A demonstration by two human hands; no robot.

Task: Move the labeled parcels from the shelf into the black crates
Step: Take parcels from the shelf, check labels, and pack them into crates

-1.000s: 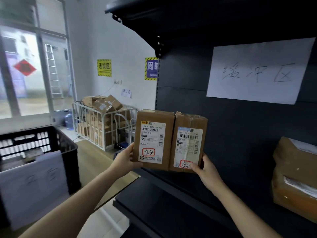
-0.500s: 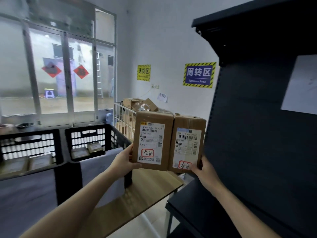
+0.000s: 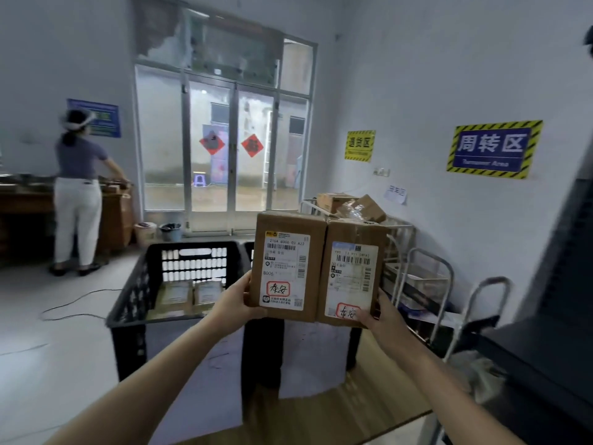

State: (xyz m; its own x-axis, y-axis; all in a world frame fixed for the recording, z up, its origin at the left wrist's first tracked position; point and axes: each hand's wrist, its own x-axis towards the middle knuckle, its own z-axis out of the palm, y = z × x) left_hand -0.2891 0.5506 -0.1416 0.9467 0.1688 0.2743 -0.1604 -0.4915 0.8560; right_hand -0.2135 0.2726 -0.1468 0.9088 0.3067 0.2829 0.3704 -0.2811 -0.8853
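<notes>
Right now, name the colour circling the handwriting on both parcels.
Red, on left parcel and right parcel; head view.

can't read small print on the left parcel [image 3: 288, 268] or right parcel [image 3: 353, 274]; can't see most of the right crate [image 3: 352, 351] behind them.

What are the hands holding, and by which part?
The left hand grips the lower left edge of the left brown cardboard parcel; the right hand grips the lower right corner of the right brown cardboard parcel. The parcels sit side by side.

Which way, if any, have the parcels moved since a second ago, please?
Yes: the parcels went left, off the shelf, towards the crates.
</notes>
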